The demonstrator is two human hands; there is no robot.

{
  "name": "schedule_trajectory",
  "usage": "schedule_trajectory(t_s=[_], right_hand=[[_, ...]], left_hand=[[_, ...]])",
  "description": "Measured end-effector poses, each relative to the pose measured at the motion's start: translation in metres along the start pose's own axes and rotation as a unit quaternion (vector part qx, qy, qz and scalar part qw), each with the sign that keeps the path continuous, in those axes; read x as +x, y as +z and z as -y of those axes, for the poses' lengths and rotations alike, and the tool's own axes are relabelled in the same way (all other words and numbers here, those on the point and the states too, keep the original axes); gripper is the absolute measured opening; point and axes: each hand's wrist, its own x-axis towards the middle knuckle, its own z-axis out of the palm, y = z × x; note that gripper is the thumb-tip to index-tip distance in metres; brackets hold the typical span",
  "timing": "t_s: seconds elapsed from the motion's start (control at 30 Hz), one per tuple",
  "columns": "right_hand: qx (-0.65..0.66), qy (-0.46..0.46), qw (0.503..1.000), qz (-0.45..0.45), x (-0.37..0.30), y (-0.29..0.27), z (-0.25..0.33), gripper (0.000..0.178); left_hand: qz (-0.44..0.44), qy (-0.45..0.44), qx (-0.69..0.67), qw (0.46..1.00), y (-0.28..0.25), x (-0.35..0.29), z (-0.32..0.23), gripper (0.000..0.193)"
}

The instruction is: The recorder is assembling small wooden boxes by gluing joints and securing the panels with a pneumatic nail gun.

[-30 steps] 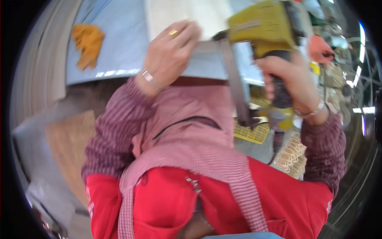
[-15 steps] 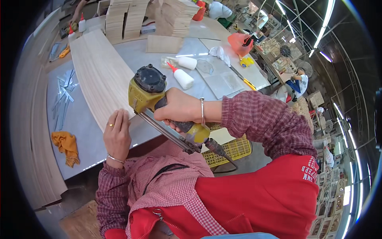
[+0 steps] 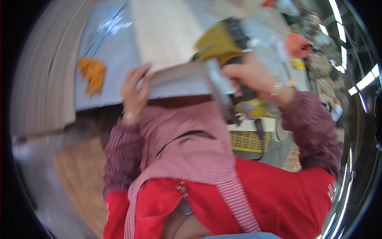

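nail gun [image 3: 217, 42]: mustard-yellow body, dark cap, dark grip, yellow handle end, long dark magazine slanting down toward near table edge; held in right hand [image 3: 254, 73], blurred. wooden board [image 3: 163, 32]: long, pale, flat on table [image 3: 115, 75], running away lengthwise, left of gun. grey-brown band across board's near end, beside left hand [image 3: 135, 89]; separate piece or not, unclear.

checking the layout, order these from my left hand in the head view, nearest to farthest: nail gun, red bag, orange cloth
1. Orange cloth, left of the left hand
2. Nail gun, to its right
3. Red bag, farther right
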Motion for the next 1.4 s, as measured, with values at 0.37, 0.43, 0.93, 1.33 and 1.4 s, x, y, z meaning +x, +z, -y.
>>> schedule_trajectory(t_s=[0.37,0.43,0.93,1.33,1.4], right_hand=[[-0.035,-0.028,0.999,-0.001,-0.007,0.005,0.007,0.021],[-0.038,-0.029,0.999,-0.007,-0.008,0.005,0.009,0.021],[-0.045,-0.027,0.999,-0.006,-0.009,0.005,0.012,0.02],[-0.033,-0.031,0.999,-0.013,-0.008,0.009,0.014,0.018],[-0.03,-0.035,0.999,-0.012,-0.008,0.011,0.015,0.018]], left_hand=[[-0.035,0.036,-0.069,0.996,0.001,-0.002,0.017,0.022],[-0.039,0.042,-0.07,0.996,0.002,-0.002,0.018,0.022],[-0.049,0.054,-0.057,0.996,0.003,0.0,0.017,0.02],[-0.045,0.062,-0.059,0.995,0.003,0.002,0.022,0.018],[-0.044,0.062,-0.059,0.995,0.004,0.002,0.023,0.018]])
